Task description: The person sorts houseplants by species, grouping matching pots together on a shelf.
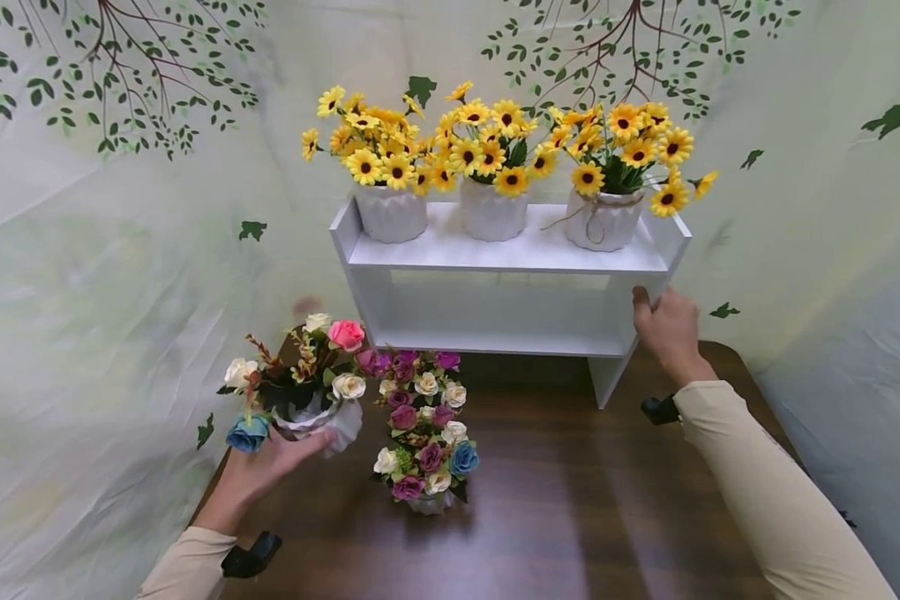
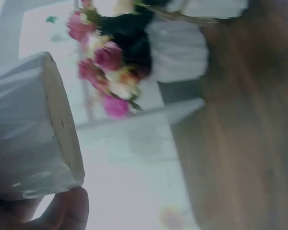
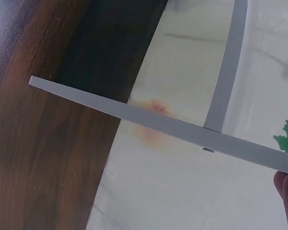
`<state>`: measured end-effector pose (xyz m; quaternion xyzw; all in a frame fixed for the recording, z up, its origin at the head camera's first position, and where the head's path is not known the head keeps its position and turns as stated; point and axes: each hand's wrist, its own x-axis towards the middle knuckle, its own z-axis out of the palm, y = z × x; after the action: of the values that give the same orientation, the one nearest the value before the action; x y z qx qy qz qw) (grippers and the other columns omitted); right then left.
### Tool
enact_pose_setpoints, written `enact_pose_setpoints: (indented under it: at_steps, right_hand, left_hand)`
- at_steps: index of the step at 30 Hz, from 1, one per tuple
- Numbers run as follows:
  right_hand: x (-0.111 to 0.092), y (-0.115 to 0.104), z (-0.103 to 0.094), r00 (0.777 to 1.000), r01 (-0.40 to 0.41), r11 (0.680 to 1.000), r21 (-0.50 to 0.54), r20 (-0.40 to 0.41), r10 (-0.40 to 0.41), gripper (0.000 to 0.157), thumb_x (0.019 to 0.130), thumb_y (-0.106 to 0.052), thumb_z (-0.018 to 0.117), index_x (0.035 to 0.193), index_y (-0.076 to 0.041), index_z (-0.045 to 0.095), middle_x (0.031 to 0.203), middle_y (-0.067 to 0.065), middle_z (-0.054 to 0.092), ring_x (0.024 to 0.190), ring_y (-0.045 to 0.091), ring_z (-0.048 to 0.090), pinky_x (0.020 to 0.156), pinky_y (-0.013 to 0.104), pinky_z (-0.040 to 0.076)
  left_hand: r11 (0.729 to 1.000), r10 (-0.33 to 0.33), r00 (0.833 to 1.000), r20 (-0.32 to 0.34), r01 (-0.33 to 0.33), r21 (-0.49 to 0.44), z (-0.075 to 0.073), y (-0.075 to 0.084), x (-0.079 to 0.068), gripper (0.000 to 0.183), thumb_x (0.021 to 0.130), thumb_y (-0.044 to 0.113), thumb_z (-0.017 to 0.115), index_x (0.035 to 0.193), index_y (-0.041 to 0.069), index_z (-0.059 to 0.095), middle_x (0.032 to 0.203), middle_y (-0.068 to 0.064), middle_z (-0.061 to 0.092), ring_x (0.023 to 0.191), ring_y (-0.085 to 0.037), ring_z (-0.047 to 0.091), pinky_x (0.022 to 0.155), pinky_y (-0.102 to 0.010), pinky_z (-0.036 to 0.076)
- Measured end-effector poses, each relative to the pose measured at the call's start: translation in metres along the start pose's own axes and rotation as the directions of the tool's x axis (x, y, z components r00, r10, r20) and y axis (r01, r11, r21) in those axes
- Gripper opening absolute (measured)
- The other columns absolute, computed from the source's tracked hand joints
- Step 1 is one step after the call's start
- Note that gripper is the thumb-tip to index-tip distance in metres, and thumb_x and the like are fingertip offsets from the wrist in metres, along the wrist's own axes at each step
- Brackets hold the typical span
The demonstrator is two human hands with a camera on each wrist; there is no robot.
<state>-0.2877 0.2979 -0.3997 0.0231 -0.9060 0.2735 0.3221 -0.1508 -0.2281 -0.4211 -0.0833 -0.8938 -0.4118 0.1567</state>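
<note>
My left hand (image 1: pixel 258 467) holds a white ceramic flowerpot (image 1: pixel 333 429) with artificial cream, pink and blue roses, lifted at the left of the shelf. In the left wrist view the pot (image 2: pixel 19 129) is tipped, showing its base, with fingertips (image 2: pixel 72 211) against its lower edge. My right hand (image 1: pixel 671 333) grips the right side panel of a white two-tier shelf (image 1: pixel 510 260). The right wrist view shows that panel (image 3: pixel 163 124) with fingertips (image 3: pixel 287 189) at its edge. Three white pots of yellow sunflowers (image 1: pixel 492 215) stand on the upper tier. The lower tier (image 1: pixel 502 340) bears nothing.
More potted roses (image 1: pixel 427 457) in purple, cream and blue stand in a line on the brown wooden table (image 1: pixel 525 500), before the shelf's left part. Behind hangs a pale cloth backdrop (image 1: pixel 120 275) with printed branches and leaves.
</note>
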Motion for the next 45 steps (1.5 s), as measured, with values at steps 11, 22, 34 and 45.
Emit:
enact_pose_setpoints:
  at_steps: [11,22,34,45]
  right_hand:
    - [0.001,-0.006,0.009,0.999,0.035,0.999,0.008,-0.02,-0.035,0.033,0.096,-0.015,0.053,0.07,0.005,0.056,0.052,0.016,0.05,0.05,0.031,0.045,0.045,0.033,0.029]
    - [-0.002,-0.01,0.013,1.0,0.025,1.0,0.017,0.003,-0.025,0.035,0.096,-0.015,0.054,0.065,0.001,0.053,0.054,0.018,0.053,0.05,0.032,0.047,0.046,0.034,0.031]
    - [-0.005,-0.005,0.0,1.0,0.014,1.0,-0.012,-0.019,-0.015,0.035,0.096,-0.015,0.056,0.067,0.005,0.057,0.058,0.024,0.058,0.052,0.036,0.05,0.048,0.04,0.034]
    - [-0.001,-0.006,-0.001,1.0,0.012,1.0,-0.015,-0.017,-0.012,0.035,0.097,-0.018,0.055,0.078,0.01,0.061,0.063,0.028,0.06,0.055,0.04,0.053,0.051,0.05,0.041]
  left_hand:
    - [0.996,0.081,0.985,0.154,-0.084,0.008,0.038,0.049,0.075,0.071,0.075,0.035,0.086,0.13,0.004,0.054,0.112,-0.016,0.07,0.1,-0.03,0.068,0.084,-0.041,0.056]
    - [0.983,0.176,0.959,0.222,-0.181,0.006,0.1,0.089,0.111,0.081,0.071,0.044,0.085,0.133,0.007,0.048,0.113,-0.016,0.069,0.099,-0.032,0.068,0.083,-0.046,0.057]
    - [0.964,0.259,0.941,0.218,-0.264,-0.003,0.166,0.115,0.134,0.056,0.074,0.039,0.084,0.111,0.002,0.065,0.1,-0.017,0.073,0.087,-0.031,0.07,0.076,-0.042,0.057]
    - [0.986,0.168,0.962,0.214,-0.169,-0.016,0.208,0.13,0.141,0.054,0.074,0.039,0.085,0.107,0.001,0.065,0.097,-0.014,0.073,0.085,-0.029,0.068,0.076,-0.038,0.056]
